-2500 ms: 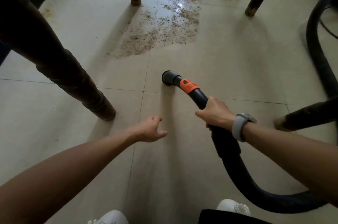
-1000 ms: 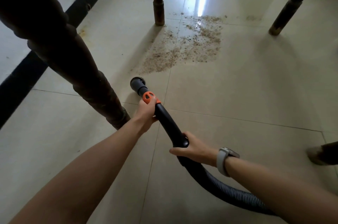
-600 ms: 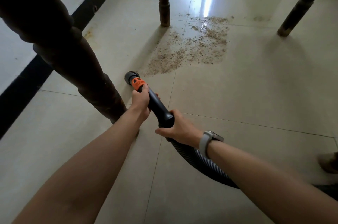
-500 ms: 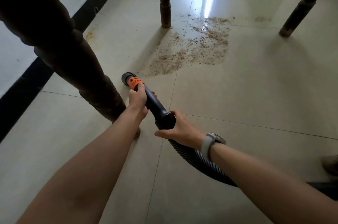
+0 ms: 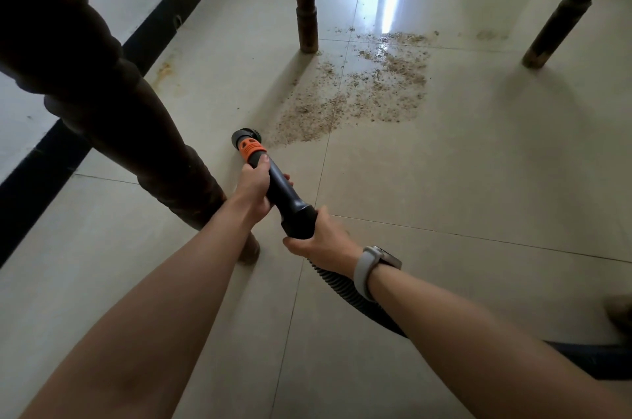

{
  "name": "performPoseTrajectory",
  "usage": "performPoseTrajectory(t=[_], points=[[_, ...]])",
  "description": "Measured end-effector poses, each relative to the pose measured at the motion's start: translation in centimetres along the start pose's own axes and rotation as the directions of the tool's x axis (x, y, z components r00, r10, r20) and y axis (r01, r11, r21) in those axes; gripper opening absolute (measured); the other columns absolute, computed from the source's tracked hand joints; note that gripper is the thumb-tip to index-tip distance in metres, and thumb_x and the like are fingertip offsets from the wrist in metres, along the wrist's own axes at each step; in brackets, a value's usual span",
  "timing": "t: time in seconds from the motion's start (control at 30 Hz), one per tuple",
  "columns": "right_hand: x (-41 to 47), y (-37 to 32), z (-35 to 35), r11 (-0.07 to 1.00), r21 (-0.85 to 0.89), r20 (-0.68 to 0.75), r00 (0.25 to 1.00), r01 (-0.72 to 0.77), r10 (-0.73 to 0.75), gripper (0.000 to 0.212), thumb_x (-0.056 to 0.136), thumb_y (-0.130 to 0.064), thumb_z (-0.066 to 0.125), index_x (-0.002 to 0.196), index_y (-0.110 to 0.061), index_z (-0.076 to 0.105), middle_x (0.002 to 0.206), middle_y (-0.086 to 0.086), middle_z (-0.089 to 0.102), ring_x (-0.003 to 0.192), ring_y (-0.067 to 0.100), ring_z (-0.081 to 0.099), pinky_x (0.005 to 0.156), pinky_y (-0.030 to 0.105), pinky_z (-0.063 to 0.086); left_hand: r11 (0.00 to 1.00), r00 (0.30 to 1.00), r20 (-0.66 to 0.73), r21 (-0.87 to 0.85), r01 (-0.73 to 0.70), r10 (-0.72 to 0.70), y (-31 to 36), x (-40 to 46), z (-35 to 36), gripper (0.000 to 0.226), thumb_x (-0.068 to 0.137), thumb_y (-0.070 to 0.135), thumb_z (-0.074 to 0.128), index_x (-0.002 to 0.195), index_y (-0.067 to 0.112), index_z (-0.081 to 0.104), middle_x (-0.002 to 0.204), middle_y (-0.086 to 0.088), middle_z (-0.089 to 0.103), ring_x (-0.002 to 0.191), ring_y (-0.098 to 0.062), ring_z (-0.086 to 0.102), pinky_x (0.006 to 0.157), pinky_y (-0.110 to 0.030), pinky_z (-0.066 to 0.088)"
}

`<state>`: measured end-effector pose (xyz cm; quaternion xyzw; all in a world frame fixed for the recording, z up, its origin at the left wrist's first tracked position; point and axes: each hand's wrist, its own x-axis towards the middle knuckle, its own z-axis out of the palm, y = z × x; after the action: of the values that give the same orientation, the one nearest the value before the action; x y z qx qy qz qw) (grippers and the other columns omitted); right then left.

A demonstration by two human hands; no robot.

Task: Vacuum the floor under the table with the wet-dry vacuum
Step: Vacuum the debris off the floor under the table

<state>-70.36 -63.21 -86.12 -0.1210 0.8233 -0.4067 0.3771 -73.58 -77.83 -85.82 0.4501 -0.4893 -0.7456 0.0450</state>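
A black vacuum nozzle (image 5: 247, 138) with an orange collar (image 5: 252, 148) points down at the beige tiled floor (image 5: 461, 172), its mouth just short of the near left edge of a patch of brown sawdust-like debris (image 5: 362, 97). My left hand (image 5: 254, 187) grips the black tube right behind the orange collar. My right hand (image 5: 319, 240), a grey watch on its wrist, grips the tube's wider end where the ribbed hose (image 5: 345, 288) begins. The hose runs back under my right forearm.
A thick dark table leg (image 5: 143, 145) stands close on the left of the nozzle. Two more legs stand farther off: one (image 5: 306, 8) at the debris's far left, another (image 5: 561, 18) at the far right. A white wall with black skirting (image 5: 61, 148) runs along the left.
My left hand, free at first, has taken hold of the tube behind the orange collar. The nozzle has moved forward to the near edge of the debris patch.
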Motion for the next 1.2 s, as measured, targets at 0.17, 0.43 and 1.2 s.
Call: performPoseTrajectory(t=[0.17, 0.43, 1.2], points=[[-0.7, 0.4, 0.0, 1.0, -0.005, -0.003, 1.0, -0.027, 0.027, 0.057, 0.084, -0.034, 0.068, 0.126, -0.01, 0.037, 0.107, 0.002, 0.049, 0.087, 0.015, 0.05, 0.051, 0.016, 0.033, 1.0, 1.0, 0.001, 0.027, 0.006, -0.006, -0.4, -0.4, 0.2, 0.055, 0.103, 0.024, 0.036, 0.149, 0.008, 0.01, 0.109, -0.023, 0.054, 0.073, -0.023, 0.056, 0.07, -0.04, 0.048], [-2.2, 1.0, -1.0, 0.997, -0.06, -0.054, 0.998, -0.043, 0.04, 0.058, 0.084, -0.037, 0.067, 0.127, -0.011, 0.038, 0.105, 0.001, 0.049, 0.082, 0.013, 0.049, 0.05, 0.015, 0.031, 0.998, 0.998, 0.053, 0.054, 0.037, -0.04, -1.2, -1.5, 1.6, 0.058, 0.102, 0.026, 0.038, 0.149, 0.006, 0.01, 0.134, -0.029, 0.045, 0.113, -0.038, 0.055, 0.077, -0.042, 0.046], [-3.4, 3.1, -2.5, 0.996, -0.024, -0.12, 0.99, -0.083, 0.08, 0.055, 0.085, -0.033, 0.066, 0.125, -0.01, 0.036, 0.106, 0.002, 0.05, 0.089, 0.017, 0.053, 0.053, 0.017, 0.037, 0.985, 0.992, 0.077, 0.15, 0.085, -0.098, -3.4, -2.8, 5.1, 0.058, 0.1, 0.033, 0.041, 0.143, 0.001, 0.019, 0.128, -0.025, 0.048, 0.072, -0.025, 0.058, 0.07, -0.041, 0.048]])
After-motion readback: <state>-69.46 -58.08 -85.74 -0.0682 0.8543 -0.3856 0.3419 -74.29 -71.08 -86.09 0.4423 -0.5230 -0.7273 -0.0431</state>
